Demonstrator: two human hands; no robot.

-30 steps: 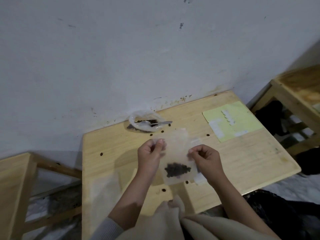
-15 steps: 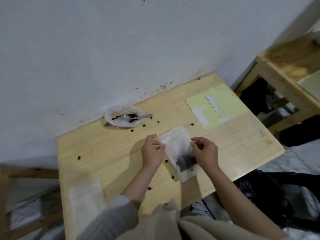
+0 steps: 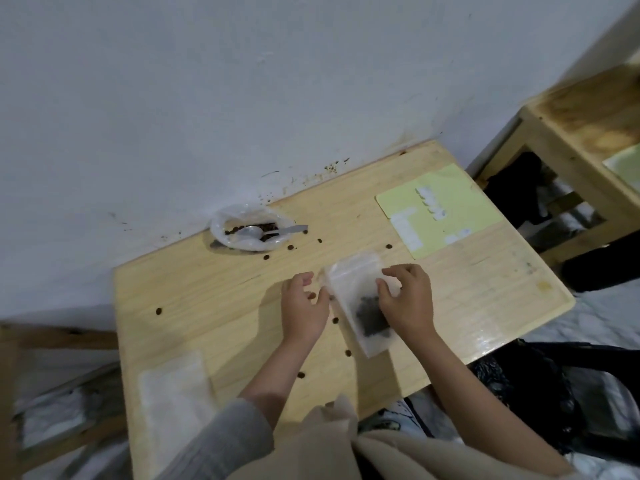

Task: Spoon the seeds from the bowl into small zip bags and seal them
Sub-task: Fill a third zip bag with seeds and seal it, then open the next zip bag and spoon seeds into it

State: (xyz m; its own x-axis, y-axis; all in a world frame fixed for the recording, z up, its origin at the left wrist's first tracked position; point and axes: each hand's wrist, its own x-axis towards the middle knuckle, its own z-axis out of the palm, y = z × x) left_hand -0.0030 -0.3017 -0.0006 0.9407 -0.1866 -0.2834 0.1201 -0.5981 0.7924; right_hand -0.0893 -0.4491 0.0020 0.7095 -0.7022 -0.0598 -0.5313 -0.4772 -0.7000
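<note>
Small zip bag (image 3: pixel 356 299) flat on tabletop (image 3: pixel 207 292), near front edge, tilted with sealed strip toward wall. Dark seeds (image 3: pixel 371 316) pooled in lower half of bag.

Right hand (image 3: pixel 408 303) resting on right side of bag; grip: fingers curled, fingertips pressing on plastic, not clamped round it. Left hand (image 3: pixel 303 311) just beside left edge of bag; grip: fingers loosely curled, apart from bag or barely touching, contact not discernible.

Bowl (image 3: pixel 251 232) at back of tabletop near wall, holding remaining seeds. Spoon (image 3: pixel 266 231) lying in bowl, handle projecting right over rim.

Loose seeds (image 3: pixel 300 375) scattered across tabletop. Stack of empty bags (image 3: pixel 175 403) at front left corner. Yellow sheet (image 3: pixel 440 209) with white labels at back right corner. Second wooden table (image 3: pixel 588 126) at far right.
</note>
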